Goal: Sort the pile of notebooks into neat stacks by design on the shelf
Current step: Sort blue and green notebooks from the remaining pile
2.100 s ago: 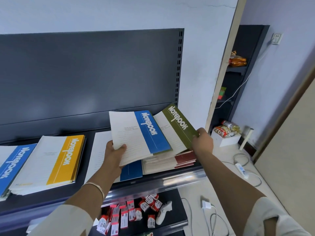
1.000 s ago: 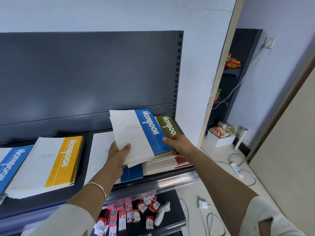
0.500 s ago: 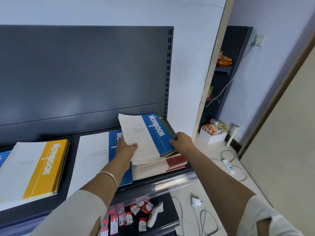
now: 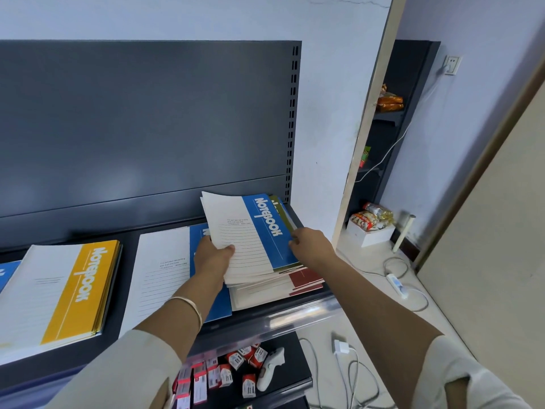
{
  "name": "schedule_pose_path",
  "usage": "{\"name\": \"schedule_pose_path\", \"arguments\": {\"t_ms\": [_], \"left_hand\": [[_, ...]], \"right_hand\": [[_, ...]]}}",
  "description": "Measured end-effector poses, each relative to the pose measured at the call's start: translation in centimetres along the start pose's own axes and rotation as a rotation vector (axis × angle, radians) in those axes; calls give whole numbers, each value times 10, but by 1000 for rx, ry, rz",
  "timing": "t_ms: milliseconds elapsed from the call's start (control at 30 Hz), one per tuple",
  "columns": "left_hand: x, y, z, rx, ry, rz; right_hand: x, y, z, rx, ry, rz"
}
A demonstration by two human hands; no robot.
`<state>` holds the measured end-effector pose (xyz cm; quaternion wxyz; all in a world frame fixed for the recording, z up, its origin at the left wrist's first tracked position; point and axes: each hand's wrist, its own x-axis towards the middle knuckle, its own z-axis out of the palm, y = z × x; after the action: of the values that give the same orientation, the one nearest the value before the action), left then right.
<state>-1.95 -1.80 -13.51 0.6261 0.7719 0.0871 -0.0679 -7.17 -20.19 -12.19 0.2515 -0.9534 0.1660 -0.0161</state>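
My left hand (image 4: 213, 254) grips the left edge of a blue-and-white notebook (image 4: 259, 231) with some sheets under it, thumb on top. It lies over the mixed pile (image 4: 283, 283) at the shelf's right end, where red-spined notebooks show at the bottom. A green notebook (image 4: 278, 209) peeks out behind the blue one. My right hand (image 4: 309, 242) holds the pile's right edge, fingers tucked under the blue cover. A single blue notebook (image 4: 165, 270) lies flat left of the pile, and a yellow stack (image 4: 67, 290) sits further left.
The dark shelf (image 4: 295, 308) has a clear plastic front lip and a tall back panel. Another blue stack (image 4: 6, 276) shows at the far left edge. Below, a lower shelf holds small red-and-white boxes (image 4: 218, 376) and a white controller (image 4: 271, 369). Cables lie on the floor to the right.
The green notebook, held out to the right by my right hand, has gone onto the pile under the blue one. Both hands have closed in on the pile.
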Motion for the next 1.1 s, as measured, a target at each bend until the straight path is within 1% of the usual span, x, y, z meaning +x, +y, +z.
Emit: {"name": "schedule_pose_path", "arguments": {"t_ms": [267, 333, 400, 467, 533, 567, 600, 633, 767, 833, 867, 900, 967, 1033, 1100], "left_hand": [[-1, 3, -1, 101, 8, 58], [0, 4, -1, 92, 11, 63], [0, 7, -1, 31, 15, 45], [0, 9, -3, -96, -12, -41], [-5, 13, -5, -240, -101, -207], [-6, 12, -7, -276, -147, -262], [-6, 11, -7, -286, -177, -279], [-6, 10, -8, -291, -192, -266], [-12, 6, -12, -321, -185, -117], [-16, 8, -17, -357, -224, -52], [-18, 10, -19, -378, -255, -25], [-20, 12, -22, -401, -289, 1], [-23, 19, -26, -415, -355, 57], [-23, 28, -29, -354, -387, 137], [-21, 36, -33, -251, -381, 217]], "right_hand": [[-3, -3, 2, 35, 5, -11], [-5, -5, 1, 39, 8, -10], [-6, -6, 0, 49, 7, -5], [-6, -4, 0, 59, 5, -4], [-7, -3, 0, 59, 8, 1], [-8, -3, -1, 61, 8, 4], [-8, -2, -1, 66, 7, 10], [-9, -2, -2, 73, 4, 13], [-10, -6, -7, 136, 12, 21], [-11, -12, -12, 261, 66, 8], [-12, -15, -14, 364, 87, 16], [-13, -18, -17, 487, 95, 38], [-11, -20, -21, 816, 70, 106], [-9, -21, -25, 1138, 11, 170], [-3, -21, -29, 1279, 39, 150]]}}
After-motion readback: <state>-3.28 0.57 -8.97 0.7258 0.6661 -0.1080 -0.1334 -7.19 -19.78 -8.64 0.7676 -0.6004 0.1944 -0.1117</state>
